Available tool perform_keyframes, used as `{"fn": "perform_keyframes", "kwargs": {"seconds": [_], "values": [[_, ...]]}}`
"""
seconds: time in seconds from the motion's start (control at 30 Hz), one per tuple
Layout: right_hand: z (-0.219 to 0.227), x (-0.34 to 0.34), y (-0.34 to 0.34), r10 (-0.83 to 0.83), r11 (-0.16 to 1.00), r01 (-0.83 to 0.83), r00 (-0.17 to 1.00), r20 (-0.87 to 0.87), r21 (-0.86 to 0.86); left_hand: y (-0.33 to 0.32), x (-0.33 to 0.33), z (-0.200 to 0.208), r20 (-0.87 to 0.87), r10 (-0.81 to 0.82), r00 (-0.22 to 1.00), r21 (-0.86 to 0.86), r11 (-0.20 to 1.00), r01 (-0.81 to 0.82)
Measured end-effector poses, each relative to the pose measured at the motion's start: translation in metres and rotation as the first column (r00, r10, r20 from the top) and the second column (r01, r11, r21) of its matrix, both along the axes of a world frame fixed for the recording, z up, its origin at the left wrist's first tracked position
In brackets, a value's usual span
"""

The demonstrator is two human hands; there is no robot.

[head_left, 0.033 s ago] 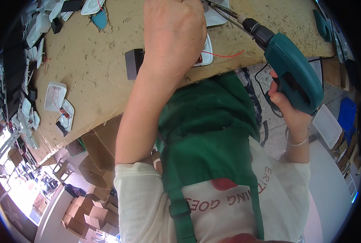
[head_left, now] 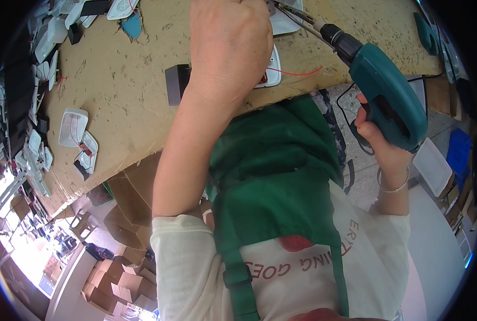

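Note:
My right hand (head_left: 383, 139) is wrapped round the handle of a teal corded power drill (head_left: 391, 96). The drill points up and left over the table, its thin bit reaching toward my left hand (head_left: 230, 48). That hand is closed at the top edge of the view, back up; its fingertips and whatever they pinch are hidden. Partly beneath it lies a white plastic housing part (head_left: 275, 69), from which a red wire (head_left: 303, 73) trails right. Another white housing part (head_left: 288, 21) sits just beyond, under the drill tip. A black box-shaped piece (head_left: 177, 84) stands left of my wrist.
The worn brown tabletop (head_left: 126, 91) ends close to my green apron (head_left: 276, 155). An opened white housing (head_left: 73, 128) with wires lies near its left edge. More white and black parts (head_left: 46, 69) crowd the far left. Cardboard boxes (head_left: 126, 283) stand on the floor, lower left.

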State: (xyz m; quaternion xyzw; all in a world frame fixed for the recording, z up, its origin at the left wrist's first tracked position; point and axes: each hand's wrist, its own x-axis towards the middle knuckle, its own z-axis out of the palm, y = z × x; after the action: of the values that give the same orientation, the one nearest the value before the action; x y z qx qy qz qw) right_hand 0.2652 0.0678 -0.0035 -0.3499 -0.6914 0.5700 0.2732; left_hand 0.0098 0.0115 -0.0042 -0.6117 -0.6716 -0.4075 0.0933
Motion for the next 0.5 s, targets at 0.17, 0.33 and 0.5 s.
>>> {"fn": "perform_keyframes", "kwargs": {"seconds": [0.17, 0.33, 0.5], "values": [[0.0007, 0.0003, 0.0014, 0.033, 0.999, -0.034, 0.999, 0.036, 0.029, -0.0003, 0.0001, 0.0011, -0.021, 0.008, 1.0, -0.022, 1.0, -0.008], [-0.0005, 0.0006, 0.0016, 0.024, 0.997, -0.029, 0.997, 0.068, 0.072, 0.0003, 0.0014, 0.0004, -0.001, 0.022, 1.0, 0.005, 1.0, -0.022], [0.0008, 0.0, 0.0027, 0.051, 0.99, -0.061, 0.995, 0.087, 0.125, 0.0, 0.0001, 0.0005, -0.015, 0.011, 1.0, -0.011, 1.0, -0.011]]}}
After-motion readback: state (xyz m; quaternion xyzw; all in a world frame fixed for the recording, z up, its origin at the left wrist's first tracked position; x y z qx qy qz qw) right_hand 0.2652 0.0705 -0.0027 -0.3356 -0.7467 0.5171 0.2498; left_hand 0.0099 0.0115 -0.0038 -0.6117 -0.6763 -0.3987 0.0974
